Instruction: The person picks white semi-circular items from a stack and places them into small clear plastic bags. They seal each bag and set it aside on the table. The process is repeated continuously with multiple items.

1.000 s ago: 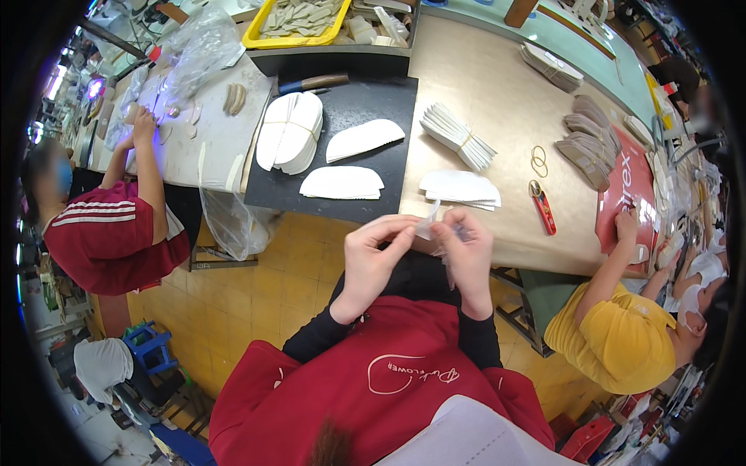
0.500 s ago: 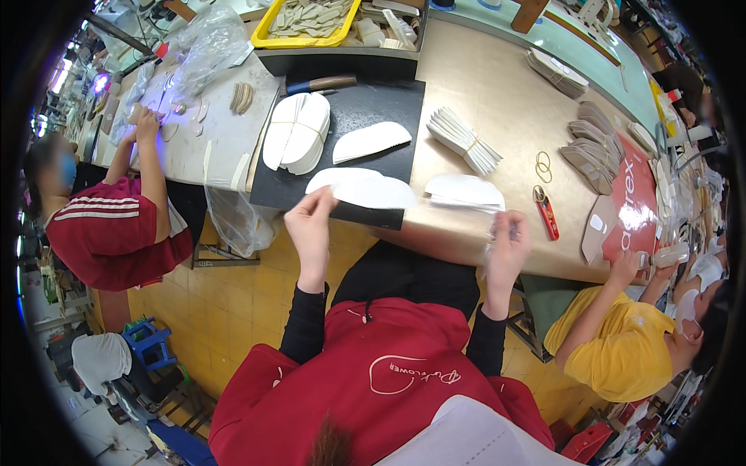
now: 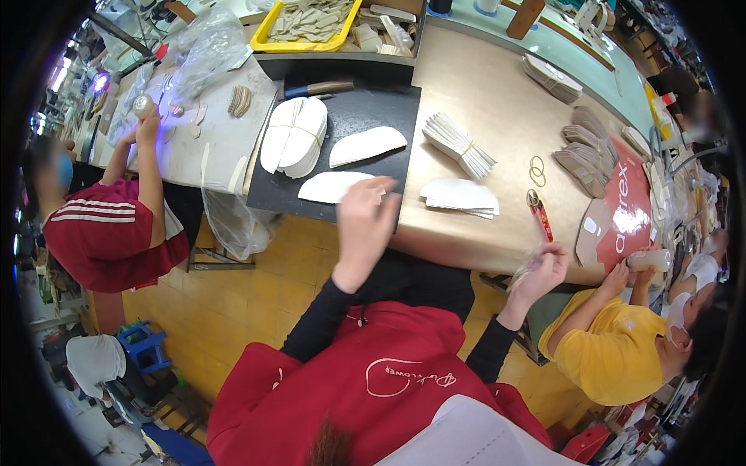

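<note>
My left hand (image 3: 365,223), smeared by motion, is above the near right part of the black board (image 3: 353,105). Its fingers cover the right end of a white half-oval piece (image 3: 330,187); whether they touch it I cannot tell. Farther back on the board lie a banded bundle of white pieces (image 3: 295,136) and another stack of white half-oval pieces (image 3: 367,147). My right hand (image 3: 546,273) is closed at the table's front edge, with thin clear film (image 3: 526,266) at its fingers. Beyond my hands, a small stack of white pieces (image 3: 460,196) rests on the tan tabletop.
A red-handled cutter (image 3: 539,215) and rubber bands (image 3: 537,171) lie near a banded white bundle (image 3: 458,145). Grey-beige bundles (image 3: 587,151) are at the right. A yellow tray (image 3: 307,27) stands at the back. Co-workers sit left (image 3: 109,225) and right (image 3: 614,342).
My left hand has moved right, off the white piece's left end, and that piece now lies on the board. My right hand has moved right, toward the table's front edge.
</note>
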Demonstrator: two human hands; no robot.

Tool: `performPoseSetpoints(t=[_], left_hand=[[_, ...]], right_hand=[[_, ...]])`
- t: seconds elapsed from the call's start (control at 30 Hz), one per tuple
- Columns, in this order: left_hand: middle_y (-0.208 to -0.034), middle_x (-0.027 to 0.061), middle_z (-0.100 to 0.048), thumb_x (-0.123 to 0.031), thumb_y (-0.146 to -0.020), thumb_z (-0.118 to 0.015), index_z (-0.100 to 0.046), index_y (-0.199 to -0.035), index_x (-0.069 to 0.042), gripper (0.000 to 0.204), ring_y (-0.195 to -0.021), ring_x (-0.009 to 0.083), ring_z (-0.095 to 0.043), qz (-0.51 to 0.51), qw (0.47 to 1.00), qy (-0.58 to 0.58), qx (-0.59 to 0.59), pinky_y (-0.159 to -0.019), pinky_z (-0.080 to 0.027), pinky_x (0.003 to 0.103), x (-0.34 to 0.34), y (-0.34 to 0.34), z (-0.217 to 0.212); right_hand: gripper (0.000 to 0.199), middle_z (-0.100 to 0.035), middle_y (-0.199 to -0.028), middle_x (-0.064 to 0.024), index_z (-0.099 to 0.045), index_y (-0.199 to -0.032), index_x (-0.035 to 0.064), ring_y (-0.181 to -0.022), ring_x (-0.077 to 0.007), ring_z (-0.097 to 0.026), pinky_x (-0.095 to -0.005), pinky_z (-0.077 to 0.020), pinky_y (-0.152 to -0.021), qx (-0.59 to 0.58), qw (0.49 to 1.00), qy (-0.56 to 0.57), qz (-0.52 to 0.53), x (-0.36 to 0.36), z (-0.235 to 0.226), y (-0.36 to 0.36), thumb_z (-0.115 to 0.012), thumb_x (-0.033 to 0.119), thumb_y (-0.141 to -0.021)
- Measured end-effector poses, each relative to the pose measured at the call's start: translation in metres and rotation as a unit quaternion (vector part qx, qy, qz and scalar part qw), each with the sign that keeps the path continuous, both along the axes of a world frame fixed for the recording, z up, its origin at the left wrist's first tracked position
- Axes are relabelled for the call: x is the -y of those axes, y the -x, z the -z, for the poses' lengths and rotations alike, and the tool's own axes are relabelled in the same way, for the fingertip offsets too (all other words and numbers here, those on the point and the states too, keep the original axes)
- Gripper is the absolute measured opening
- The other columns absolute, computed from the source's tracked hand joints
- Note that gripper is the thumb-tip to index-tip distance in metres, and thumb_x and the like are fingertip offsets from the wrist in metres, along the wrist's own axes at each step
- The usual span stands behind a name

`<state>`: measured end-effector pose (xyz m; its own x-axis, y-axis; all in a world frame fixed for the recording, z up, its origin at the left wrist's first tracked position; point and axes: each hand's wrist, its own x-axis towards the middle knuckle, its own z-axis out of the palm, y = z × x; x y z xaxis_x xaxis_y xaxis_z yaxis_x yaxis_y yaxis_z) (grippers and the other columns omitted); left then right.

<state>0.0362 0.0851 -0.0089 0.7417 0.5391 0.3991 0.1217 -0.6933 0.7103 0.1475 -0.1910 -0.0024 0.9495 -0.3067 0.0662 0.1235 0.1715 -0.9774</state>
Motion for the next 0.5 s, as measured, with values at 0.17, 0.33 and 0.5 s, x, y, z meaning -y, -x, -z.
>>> performPoseSetpoints(t=[0.17, 0.33, 0.5], left_hand=[[-0.132, 0.0143, -0.059, -0.019, -0.084, -0.071, -0.072, -0.096, 0.000, 0.023, -0.134, 0.0370, -0.044, -0.010, 0.978, -0.173, -0.114, -0.112, -0.032, 0.051, 0.031, -0.057, 0.017], [-0.123, 0.0135, -0.066, -0.014, -0.086, -0.071, -0.073, -0.089, -0.001, 0.014, -0.124, 0.0358, -0.055, -0.001, 0.991, -0.125, -0.045, -0.108, -0.038, 0.048, 0.036, -0.049, 0.007], [-0.090, 0.0091, -0.075, -0.012, -0.093, -0.069, -0.074, -0.102, 0.001, 0.017, -0.085, 0.0165, -0.070, 0.044, 0.920, 0.390, 0.015, -0.080, -0.052, 0.025, 0.051, -0.020, -0.018]], right_hand=[[0.016, -0.051, -0.069, 0.0006, -0.062, -0.082, -0.0012, -0.061, -0.0036, -0.041, -0.0200, -0.0287, -0.055, 0.023, 0.993, 0.034, -0.107, -0.019, -0.008, 0.018, -0.048, -0.005, -0.088], [0.022, -0.051, -0.073, 0.0045, -0.070, -0.108, 0.0006, -0.063, -0.0031, -0.043, -0.0208, -0.0310, -0.055, 0.019, 0.950, 0.221, -0.220, -0.036, -0.024, 0.032, -0.067, -0.003, -0.087], [0.031, -0.059, -0.084, -0.0034, -0.072, -0.114, 0.0051, -0.062, -0.0126, -0.054, -0.0268, -0.0437, -0.057, 0.191, 0.883, 0.324, -0.283, -0.079, -0.026, 0.040, -0.072, -0.002, -0.084]])
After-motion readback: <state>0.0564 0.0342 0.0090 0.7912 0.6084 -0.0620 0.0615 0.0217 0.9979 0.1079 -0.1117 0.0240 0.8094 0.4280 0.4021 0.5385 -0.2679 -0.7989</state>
